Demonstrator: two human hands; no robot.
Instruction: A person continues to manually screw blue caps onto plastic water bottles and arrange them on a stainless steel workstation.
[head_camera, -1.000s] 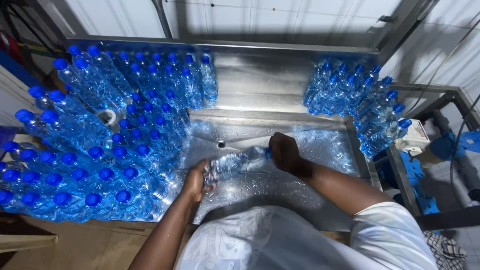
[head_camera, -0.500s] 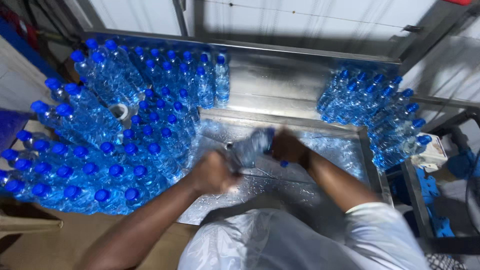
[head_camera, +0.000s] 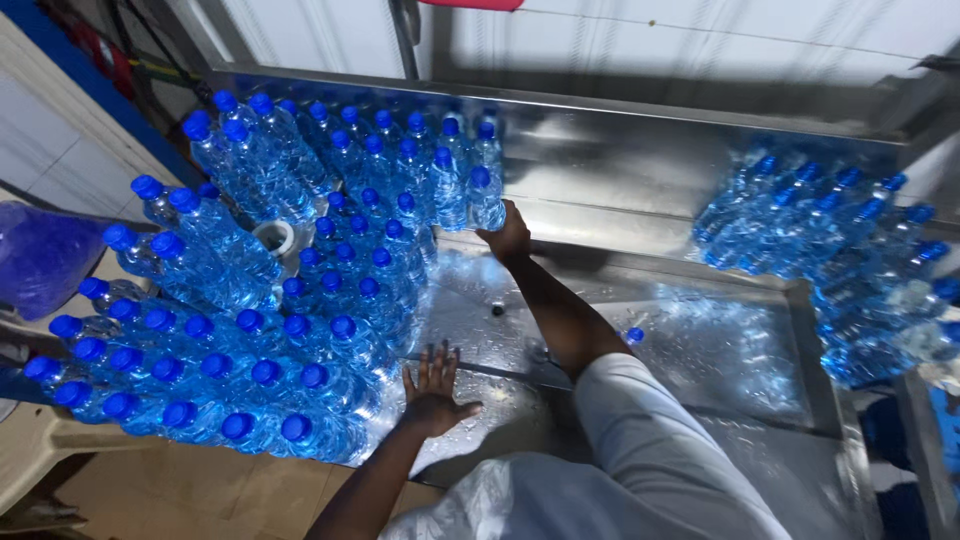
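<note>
My right hand reaches forward and grips the base of a clear water bottle with a blue cap. The bottle stands upright at the right edge of a big cluster of blue-capped bottles on the left of the wet steel table. My left hand lies flat on the wet steel with its fingers spread, holding nothing, just right of the cluster's near bottles.
A second cluster of blue-capped bottles stands at the right. A loose blue cap lies by my right forearm. One bottle in the left cluster shows an open white neck. A purple bag sits far left.
Both hands held one bottle over the middle of the table. Now my right hand has carried it forward to the left cluster, and my left hand has let go and dropped flat on the table.
</note>
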